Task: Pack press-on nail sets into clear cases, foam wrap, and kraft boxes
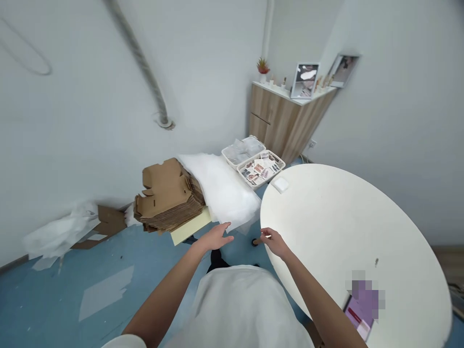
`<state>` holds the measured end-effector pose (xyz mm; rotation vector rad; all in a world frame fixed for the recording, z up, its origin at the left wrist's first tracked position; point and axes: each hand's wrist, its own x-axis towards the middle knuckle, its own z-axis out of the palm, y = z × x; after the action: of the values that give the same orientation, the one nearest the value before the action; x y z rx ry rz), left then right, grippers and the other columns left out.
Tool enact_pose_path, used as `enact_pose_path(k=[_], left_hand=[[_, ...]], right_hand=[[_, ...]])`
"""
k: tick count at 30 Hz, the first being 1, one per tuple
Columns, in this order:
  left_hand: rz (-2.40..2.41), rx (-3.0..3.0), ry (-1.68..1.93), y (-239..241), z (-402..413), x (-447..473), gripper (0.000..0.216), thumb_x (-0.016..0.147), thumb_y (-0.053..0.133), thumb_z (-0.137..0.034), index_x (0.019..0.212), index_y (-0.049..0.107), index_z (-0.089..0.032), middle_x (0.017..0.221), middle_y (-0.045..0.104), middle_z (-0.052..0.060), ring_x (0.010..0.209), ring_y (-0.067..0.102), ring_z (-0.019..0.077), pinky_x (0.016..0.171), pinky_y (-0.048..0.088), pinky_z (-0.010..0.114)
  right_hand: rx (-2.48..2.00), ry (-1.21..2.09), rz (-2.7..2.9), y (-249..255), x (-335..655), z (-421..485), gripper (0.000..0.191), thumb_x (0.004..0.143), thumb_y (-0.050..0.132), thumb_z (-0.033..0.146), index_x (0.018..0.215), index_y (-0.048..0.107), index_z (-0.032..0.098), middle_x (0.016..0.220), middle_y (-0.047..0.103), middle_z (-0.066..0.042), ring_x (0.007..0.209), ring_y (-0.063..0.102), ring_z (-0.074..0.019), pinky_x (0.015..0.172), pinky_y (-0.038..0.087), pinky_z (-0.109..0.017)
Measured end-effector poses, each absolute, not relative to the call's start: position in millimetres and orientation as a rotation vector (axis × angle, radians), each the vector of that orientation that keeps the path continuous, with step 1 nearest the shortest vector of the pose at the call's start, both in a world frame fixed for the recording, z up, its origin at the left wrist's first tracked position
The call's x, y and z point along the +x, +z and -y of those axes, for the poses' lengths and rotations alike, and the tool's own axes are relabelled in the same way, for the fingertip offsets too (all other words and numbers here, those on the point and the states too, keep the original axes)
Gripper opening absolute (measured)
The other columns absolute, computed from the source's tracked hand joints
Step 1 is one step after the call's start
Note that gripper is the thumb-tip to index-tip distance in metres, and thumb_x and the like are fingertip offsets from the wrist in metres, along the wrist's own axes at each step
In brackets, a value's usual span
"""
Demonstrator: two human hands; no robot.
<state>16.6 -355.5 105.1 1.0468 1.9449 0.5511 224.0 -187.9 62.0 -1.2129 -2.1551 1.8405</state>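
My left hand (216, 237) reaches forward with its fingers stretched and apart, holding nothing, just short of the near end of a white stack of soft sheets (221, 186). My right hand (272, 240) hovers at the edge of the round white table (344, 232), fingers loosely curled with thumb and forefinger close together; whether anything is between them I cannot make out. A pile of flat brown cardboard boxes (168, 198) lies left of the white stack, on a pale yellow board (190, 227).
Two white baskets (253, 159) with small packets stand behind the white stack. A small white pad (280, 184) lies on the table's far edge. A wooden cabinet (282, 121) fills the corner. Torn cardboard and white wrapping (65, 232) litter the blue floor at left.
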Motion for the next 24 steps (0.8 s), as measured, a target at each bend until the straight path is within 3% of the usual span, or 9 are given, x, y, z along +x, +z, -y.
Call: enact_pose_path(k=[7, 14, 24], left_hand=[[-2.246, 1.091, 0.799, 128, 394, -49, 0.053, 0.078, 0.043, -0.048, 0.123, 0.045, -0.020, 0.122, 0.053, 0.008, 0.103, 0.055, 0.0233, 0.082, 0.044, 0.033], [-2.728, 1.054, 0.444, 120, 453, -142, 0.045, 0.079, 0.043, -0.045, 0.115, 0.051, -0.017, 0.113, 0.057, 0.010, 0.105, 0.052, 0.0276, 0.081, 0.042, 0.037], [-2.619, 1.047, 0.351, 93, 467, -188, 0.050, 0.075, 0.047, -0.052, 0.110, 0.054, -0.016, 0.109, 0.058, 0.011, 0.098, 0.054, 0.0264, 0.073, 0.043, 0.031]], right_hand=[[-0.952, 1.570, 2.660, 80, 134, 205, 0.036, 0.077, 0.049, 0.034, 0.110, 0.054, 0.021, 0.107, 0.058, -0.008, 0.083, 0.058, -0.0185, 0.072, 0.045, -0.031], [-0.502, 1.159, 2.812, 104, 18, 265, 0.032, 0.081, 0.044, 0.023, 0.112, 0.051, 0.020, 0.109, 0.055, -0.008, 0.098, 0.053, -0.0188, 0.084, 0.042, -0.033], [-0.387, 0.502, 3.026, 112, -64, 308, 0.039, 0.077, 0.052, 0.024, 0.117, 0.050, 0.022, 0.132, 0.034, -0.011, 0.119, 0.032, -0.0263, 0.091, 0.035, -0.040]])
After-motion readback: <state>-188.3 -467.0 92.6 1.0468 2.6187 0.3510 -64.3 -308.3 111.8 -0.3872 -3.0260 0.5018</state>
